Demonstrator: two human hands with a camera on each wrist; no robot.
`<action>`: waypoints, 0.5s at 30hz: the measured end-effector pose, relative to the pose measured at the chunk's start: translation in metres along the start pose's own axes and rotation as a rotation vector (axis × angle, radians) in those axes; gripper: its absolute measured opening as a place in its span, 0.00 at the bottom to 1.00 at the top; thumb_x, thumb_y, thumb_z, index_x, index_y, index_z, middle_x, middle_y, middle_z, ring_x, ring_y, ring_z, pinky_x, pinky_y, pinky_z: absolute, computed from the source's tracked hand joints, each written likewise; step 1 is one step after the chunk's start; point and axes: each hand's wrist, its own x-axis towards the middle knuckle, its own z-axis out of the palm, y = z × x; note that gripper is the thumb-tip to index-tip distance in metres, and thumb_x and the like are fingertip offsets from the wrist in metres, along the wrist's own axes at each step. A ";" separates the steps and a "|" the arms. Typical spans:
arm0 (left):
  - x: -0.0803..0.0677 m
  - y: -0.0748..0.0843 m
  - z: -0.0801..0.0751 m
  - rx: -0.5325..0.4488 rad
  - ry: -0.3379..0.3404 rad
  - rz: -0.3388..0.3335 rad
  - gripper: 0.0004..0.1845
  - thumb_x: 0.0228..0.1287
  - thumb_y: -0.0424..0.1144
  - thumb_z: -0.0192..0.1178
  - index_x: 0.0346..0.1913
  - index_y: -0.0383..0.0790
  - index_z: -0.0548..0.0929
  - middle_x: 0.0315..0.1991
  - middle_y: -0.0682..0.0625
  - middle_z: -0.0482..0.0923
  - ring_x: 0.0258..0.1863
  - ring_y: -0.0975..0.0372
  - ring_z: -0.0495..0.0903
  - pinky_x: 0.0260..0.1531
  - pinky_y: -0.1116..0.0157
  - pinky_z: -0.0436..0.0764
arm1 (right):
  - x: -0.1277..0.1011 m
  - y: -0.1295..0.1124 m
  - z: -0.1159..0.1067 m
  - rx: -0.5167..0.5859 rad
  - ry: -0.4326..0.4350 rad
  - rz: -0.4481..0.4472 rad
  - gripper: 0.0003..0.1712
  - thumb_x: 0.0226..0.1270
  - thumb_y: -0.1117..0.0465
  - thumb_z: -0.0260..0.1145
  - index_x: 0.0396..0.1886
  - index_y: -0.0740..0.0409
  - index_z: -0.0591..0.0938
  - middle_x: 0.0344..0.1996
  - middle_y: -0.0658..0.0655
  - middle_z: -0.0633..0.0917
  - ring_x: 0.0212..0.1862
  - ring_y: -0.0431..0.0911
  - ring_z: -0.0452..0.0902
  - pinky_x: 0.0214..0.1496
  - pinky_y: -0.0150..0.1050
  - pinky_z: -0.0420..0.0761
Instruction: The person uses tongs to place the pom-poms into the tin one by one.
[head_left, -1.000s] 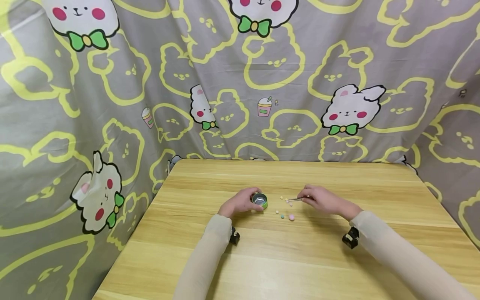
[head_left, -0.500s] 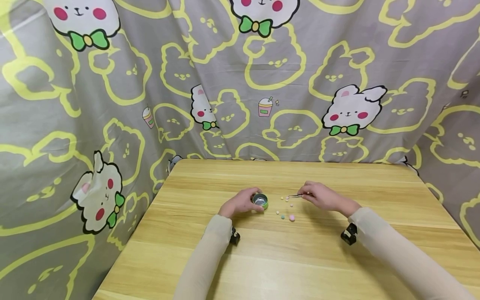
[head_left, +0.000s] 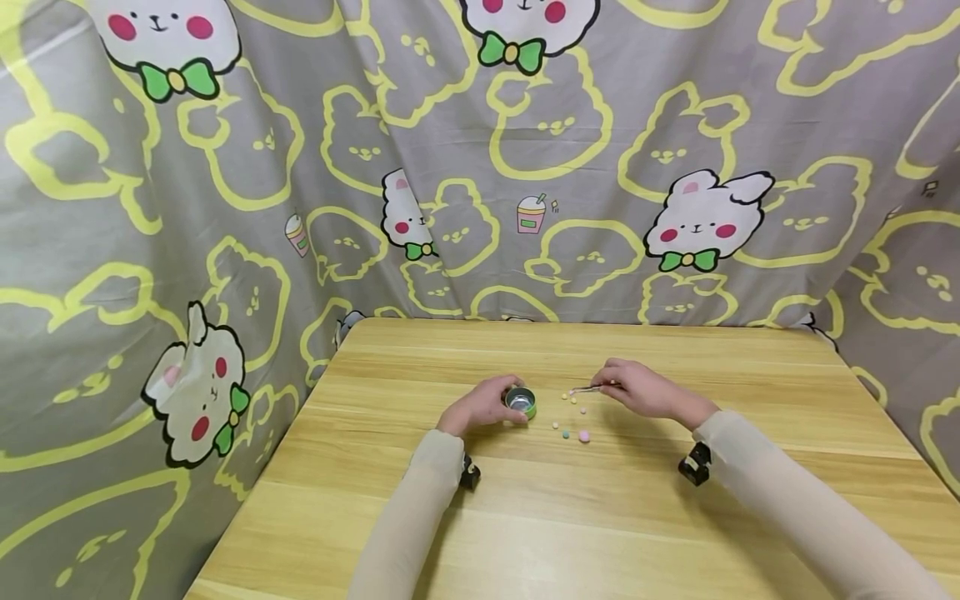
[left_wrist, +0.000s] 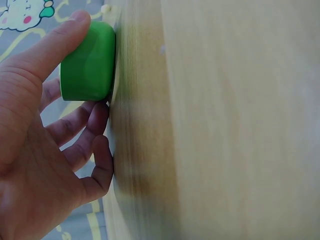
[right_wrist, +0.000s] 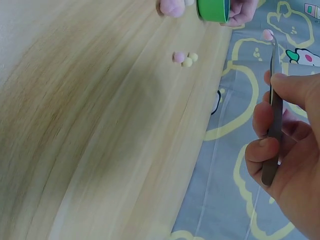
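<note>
Right hand (head_left: 636,390) lifted, tweezers (right_wrist: 273,107) pinched, now carrying pink bead (right_wrist: 268,34) clear of table (head_left: 675,517). Left hand (head_left: 480,406) grips green tin (head_left: 521,402). Pick secured.

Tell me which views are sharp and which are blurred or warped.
Head view: evenly lit, sharp, but wide-angle bending at the edges. Left wrist view: the table is soft and streaky, the green tin fairly clear. Right wrist view: the wood looks smeared, the tweezers and right hand slightly soft.
</note>
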 end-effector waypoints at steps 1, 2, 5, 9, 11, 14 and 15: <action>0.000 0.000 0.000 0.003 0.000 0.000 0.32 0.52 0.50 0.71 0.59 0.46 0.73 0.48 0.54 0.75 0.46 0.62 0.74 0.47 0.64 0.72 | 0.001 0.000 0.000 -0.001 0.001 -0.002 0.08 0.68 0.67 0.60 0.43 0.57 0.83 0.33 0.47 0.77 0.30 0.36 0.67 0.32 0.35 0.71; 0.000 0.000 0.000 0.001 0.001 0.002 0.32 0.52 0.50 0.71 0.59 0.46 0.73 0.48 0.54 0.75 0.46 0.62 0.74 0.47 0.64 0.72 | 0.001 0.000 0.000 0.000 0.003 -0.004 0.08 0.68 0.67 0.60 0.43 0.57 0.83 0.33 0.47 0.77 0.30 0.36 0.67 0.32 0.35 0.71; 0.001 0.000 0.000 0.004 0.003 0.003 0.31 0.53 0.50 0.71 0.58 0.47 0.73 0.48 0.55 0.75 0.45 0.63 0.73 0.46 0.64 0.72 | 0.004 -0.001 0.000 0.001 0.010 -0.016 0.08 0.68 0.67 0.60 0.42 0.57 0.83 0.33 0.47 0.77 0.30 0.36 0.68 0.32 0.35 0.71; 0.002 -0.001 0.000 0.010 0.005 0.003 0.29 0.53 0.50 0.71 0.57 0.48 0.73 0.47 0.56 0.75 0.45 0.64 0.73 0.46 0.65 0.72 | 0.008 -0.005 -0.001 0.003 0.001 -0.018 0.08 0.69 0.66 0.59 0.43 0.57 0.83 0.34 0.48 0.78 0.31 0.37 0.69 0.33 0.36 0.72; 0.002 -0.002 0.000 0.005 0.005 0.004 0.30 0.52 0.50 0.71 0.57 0.47 0.73 0.47 0.55 0.75 0.45 0.63 0.73 0.46 0.65 0.72 | 0.010 -0.006 -0.001 -0.001 -0.007 -0.015 0.08 0.69 0.66 0.59 0.44 0.57 0.83 0.35 0.48 0.78 0.32 0.37 0.70 0.34 0.37 0.73; 0.001 -0.002 0.000 -0.001 0.004 0.007 0.30 0.52 0.50 0.71 0.58 0.47 0.73 0.47 0.54 0.75 0.45 0.62 0.74 0.46 0.64 0.72 | 0.013 -0.008 -0.002 -0.004 -0.013 -0.015 0.08 0.69 0.66 0.59 0.44 0.58 0.83 0.35 0.49 0.78 0.32 0.38 0.70 0.34 0.37 0.73; 0.001 -0.002 0.000 -0.002 0.004 0.008 0.31 0.52 0.50 0.71 0.58 0.46 0.73 0.48 0.54 0.75 0.45 0.62 0.74 0.46 0.64 0.72 | 0.014 -0.008 -0.002 -0.004 -0.013 -0.014 0.08 0.69 0.66 0.59 0.43 0.58 0.83 0.35 0.49 0.78 0.32 0.38 0.70 0.34 0.37 0.73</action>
